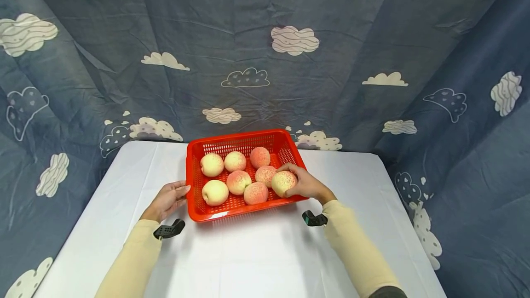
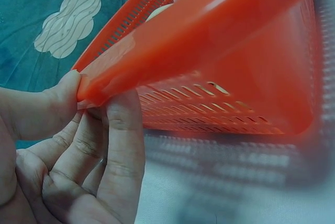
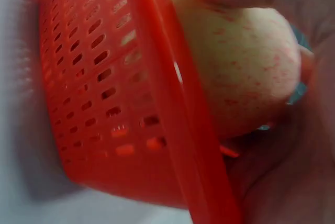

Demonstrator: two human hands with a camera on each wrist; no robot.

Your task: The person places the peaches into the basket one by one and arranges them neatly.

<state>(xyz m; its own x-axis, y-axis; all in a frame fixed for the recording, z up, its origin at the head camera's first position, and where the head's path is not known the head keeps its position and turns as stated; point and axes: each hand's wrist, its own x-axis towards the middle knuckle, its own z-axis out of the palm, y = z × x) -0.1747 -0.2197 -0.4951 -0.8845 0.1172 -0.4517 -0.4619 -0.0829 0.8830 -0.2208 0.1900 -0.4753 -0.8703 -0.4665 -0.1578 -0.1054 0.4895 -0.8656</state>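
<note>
A red plastic basket (image 1: 241, 209) with slotted walls stands on the table and holds several peaches, pale yellow to pinkish red. At its left side my left hand (image 1: 169, 199) pinches the rim (image 2: 172, 41) between thumb and fingers, the thumb on top and the fingers below. My right hand (image 1: 304, 183) reaches over the right front corner of the basket and grips a yellow peach (image 1: 284, 184) with red speckles. In the right wrist view this peach (image 3: 246, 67) shows just inside the rim, thumb and fingers curled round it. A pinkish peach (image 1: 265, 176) lies right beside it.
A white cloth covers the table (image 1: 248, 256). Behind it and at both sides hangs a dark blue curtain (image 1: 248, 22) with cloud prints, close to the back of the basket. Black bands with small devices (image 1: 169, 230) are on both wrists.
</note>
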